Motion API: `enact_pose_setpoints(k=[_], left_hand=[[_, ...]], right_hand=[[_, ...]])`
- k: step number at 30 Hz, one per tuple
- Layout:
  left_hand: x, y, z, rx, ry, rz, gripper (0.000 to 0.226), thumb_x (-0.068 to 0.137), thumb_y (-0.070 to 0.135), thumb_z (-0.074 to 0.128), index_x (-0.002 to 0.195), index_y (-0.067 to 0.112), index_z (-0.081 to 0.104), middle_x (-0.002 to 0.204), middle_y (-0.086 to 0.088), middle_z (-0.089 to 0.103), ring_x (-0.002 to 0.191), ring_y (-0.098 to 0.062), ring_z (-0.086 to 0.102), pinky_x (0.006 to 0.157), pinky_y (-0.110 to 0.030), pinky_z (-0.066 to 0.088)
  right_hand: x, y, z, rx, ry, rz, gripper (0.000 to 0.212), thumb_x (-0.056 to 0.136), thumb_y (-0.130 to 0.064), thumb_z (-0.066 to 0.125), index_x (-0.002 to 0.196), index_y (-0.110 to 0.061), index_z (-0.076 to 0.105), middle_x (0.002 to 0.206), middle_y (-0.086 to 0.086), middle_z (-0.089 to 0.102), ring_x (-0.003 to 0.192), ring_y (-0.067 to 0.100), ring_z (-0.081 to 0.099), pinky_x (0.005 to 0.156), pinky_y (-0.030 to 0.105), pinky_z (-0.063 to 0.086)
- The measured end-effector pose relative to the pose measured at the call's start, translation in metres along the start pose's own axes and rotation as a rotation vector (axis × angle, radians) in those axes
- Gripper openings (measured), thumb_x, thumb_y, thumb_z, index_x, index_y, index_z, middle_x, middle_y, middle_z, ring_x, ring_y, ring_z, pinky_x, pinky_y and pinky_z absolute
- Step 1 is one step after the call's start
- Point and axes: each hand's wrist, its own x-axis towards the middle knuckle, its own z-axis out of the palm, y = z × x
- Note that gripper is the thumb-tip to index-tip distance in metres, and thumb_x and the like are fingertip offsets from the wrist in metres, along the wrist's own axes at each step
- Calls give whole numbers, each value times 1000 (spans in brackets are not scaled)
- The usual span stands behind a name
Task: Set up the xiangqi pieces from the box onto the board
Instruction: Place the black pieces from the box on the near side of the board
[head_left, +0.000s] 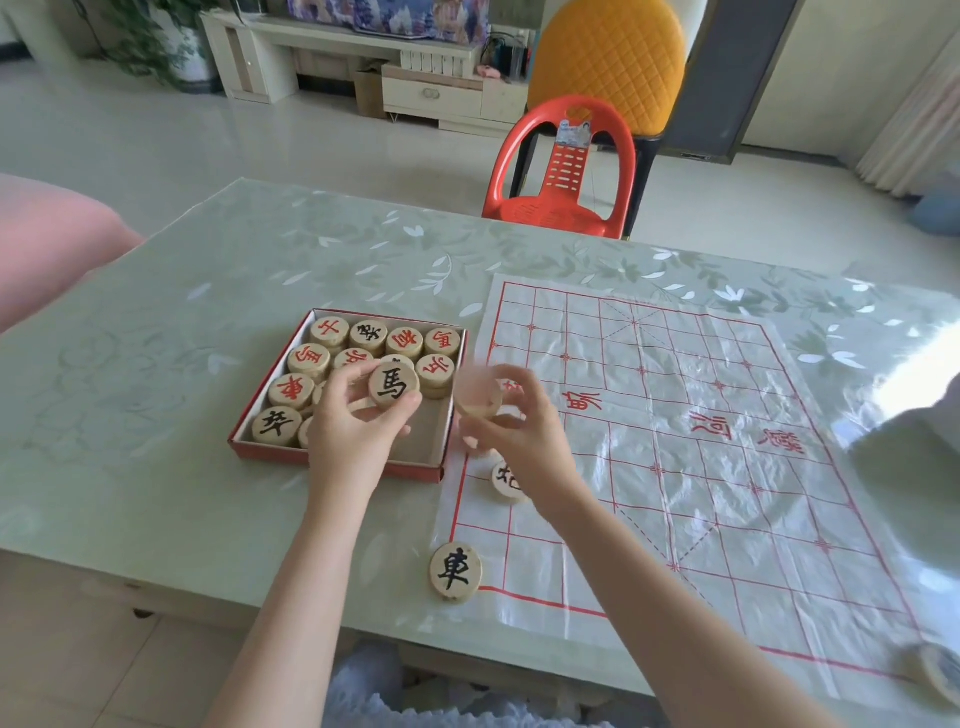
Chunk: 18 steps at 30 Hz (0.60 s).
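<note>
A red-edged box (270, 451) on the table holds several round wooden xiangqi pieces (370, 335) with red and black characters. Over the box, my left hand (353, 421) grips a black horse piece (394, 385). My right hand (511, 431) holds a blurred wooden piece (478, 396) above the left edge of the plastic board sheet (727, 467) with red grid lines. A black piece (505, 482) lies on the board under my right wrist. A black chariot piece (455, 571) sits at the board's near left corner.
A red plastic chair (563, 171) stands beyond the table's far edge, with a yellow padded chair (608, 57) behind it. A pink cushion (52, 244) sits at the left. A white object (914, 410) overlaps the board's right side. The table's near edge (156, 587) runs below the box.
</note>
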Motion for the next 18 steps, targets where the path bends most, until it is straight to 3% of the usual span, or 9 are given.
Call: enact_pose_setpoints(k=[3, 6, 9, 14, 18], left_hand=[[-9, 0, 10, -27, -111, 19, 37, 71, 15, 76, 97, 38, 59, 114, 4, 63, 100, -17, 63, 61, -25, 55], [-20, -2, 22, 7, -162, -14, 37, 69, 19, 78, 97, 37, 61, 105, 10, 67, 92, -12, 65, 76, -39, 56], [-28, 1, 34, 67, -223, -31, 42, 61, 30, 80, 98, 36, 60, 100, 7, 69, 88, -13, 66, 80, -39, 55], [-42, 10, 59, 270, -318, 49, 39, 69, 23, 78, 102, 29, 58, 88, 13, 65, 81, -4, 64, 65, -13, 49], [-43, 4, 86, 519, -332, 237, 33, 69, 37, 73, 98, 31, 58, 87, 11, 64, 83, -12, 62, 76, -32, 52]], right_hand=[[-13, 4, -22, 141, -63, 92, 49, 71, 7, 72, 107, -22, 56, 101, 15, 61, 75, 27, 67, 67, 30, 57], [-25, 12, -46, 284, -85, 193, 53, 72, 7, 71, 118, -14, 54, 99, 15, 61, 77, 29, 67, 83, 38, 55], [-31, 12, -67, 359, -32, 231, 50, 73, 7, 69, 118, -8, 53, 100, 19, 58, 71, 23, 64, 70, 28, 57], [-30, 8, -98, 392, 108, 229, 47, 75, 8, 65, 119, -4, 52, 99, 18, 61, 72, 25, 65, 63, 23, 58], [-25, 6, -123, 301, 191, 192, 46, 79, 0, 66, 122, -4, 50, 97, 14, 64, 70, 22, 68, 62, 24, 58]])
